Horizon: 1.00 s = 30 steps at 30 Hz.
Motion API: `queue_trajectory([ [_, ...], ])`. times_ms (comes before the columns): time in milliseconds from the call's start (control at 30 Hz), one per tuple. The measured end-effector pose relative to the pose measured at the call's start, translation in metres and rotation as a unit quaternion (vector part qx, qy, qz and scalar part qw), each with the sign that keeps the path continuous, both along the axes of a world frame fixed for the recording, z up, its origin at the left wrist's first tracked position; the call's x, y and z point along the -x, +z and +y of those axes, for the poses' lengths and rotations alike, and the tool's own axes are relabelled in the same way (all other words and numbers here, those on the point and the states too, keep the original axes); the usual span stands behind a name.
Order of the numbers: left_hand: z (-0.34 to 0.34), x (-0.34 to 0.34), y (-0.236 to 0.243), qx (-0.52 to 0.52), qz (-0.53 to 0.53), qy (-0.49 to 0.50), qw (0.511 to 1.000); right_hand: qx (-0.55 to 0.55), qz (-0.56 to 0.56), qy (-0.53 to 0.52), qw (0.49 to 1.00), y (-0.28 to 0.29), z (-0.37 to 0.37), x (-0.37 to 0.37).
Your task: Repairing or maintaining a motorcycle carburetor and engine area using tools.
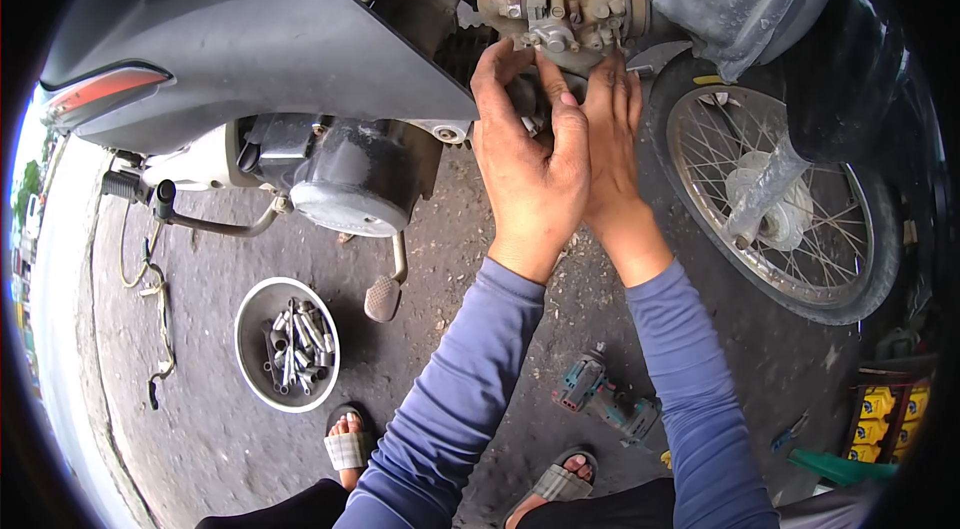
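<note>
- carburetor sits up under the scooter's grey body panel, just ahead of the front wheel; both hands work at its underside.
- left hand: fingers curled up around the bottom of the carb, thumb against the right hand. can't tell if the grip is clamped on a part or just cupping; fingertips are hidden.
- right hand: fingers flat and together, pressed up against the carb base, nothing clearly held.
- risk: a small part slipping from between the palms would likely drop onto the rough concrete floor, hard to spot there.
- risk: knuckles are tight to the panel edge and engine case; a slip would scrape them.
- room: cramped above and left; wheel spokes close on the right; open space only downward, toward the person.
- floor clutter: bowl of sockets near the left foot, cordless driver between the feet.
</note>
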State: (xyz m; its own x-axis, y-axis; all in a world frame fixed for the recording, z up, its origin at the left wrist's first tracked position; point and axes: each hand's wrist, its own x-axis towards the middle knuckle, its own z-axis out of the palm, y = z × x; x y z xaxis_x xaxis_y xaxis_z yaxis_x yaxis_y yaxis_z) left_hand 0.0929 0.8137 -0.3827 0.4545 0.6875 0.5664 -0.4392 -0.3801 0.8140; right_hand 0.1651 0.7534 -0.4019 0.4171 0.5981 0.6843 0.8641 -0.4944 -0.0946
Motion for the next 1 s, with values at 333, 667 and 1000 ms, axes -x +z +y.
queue_trajectory([
  [333,-0.0046,-0.0018,0.0024,-0.056,0.008,0.019,0.998,-0.057,0.03,-0.022,0.998,-0.0055,0.0052,0.0033],
  [667,-0.0058,-0.0013,0.0051,-0.099,0.046,0.051,0.993,0.04,0.001,-0.05,0.998,-0.0001,0.0011,0.0051],
  [1000,-0.0085,-0.0073,0.0019,-0.122,0.075,0.064,0.988,-0.007,0.021,-0.013,1.0,-0.0054,0.004,0.0025],
])
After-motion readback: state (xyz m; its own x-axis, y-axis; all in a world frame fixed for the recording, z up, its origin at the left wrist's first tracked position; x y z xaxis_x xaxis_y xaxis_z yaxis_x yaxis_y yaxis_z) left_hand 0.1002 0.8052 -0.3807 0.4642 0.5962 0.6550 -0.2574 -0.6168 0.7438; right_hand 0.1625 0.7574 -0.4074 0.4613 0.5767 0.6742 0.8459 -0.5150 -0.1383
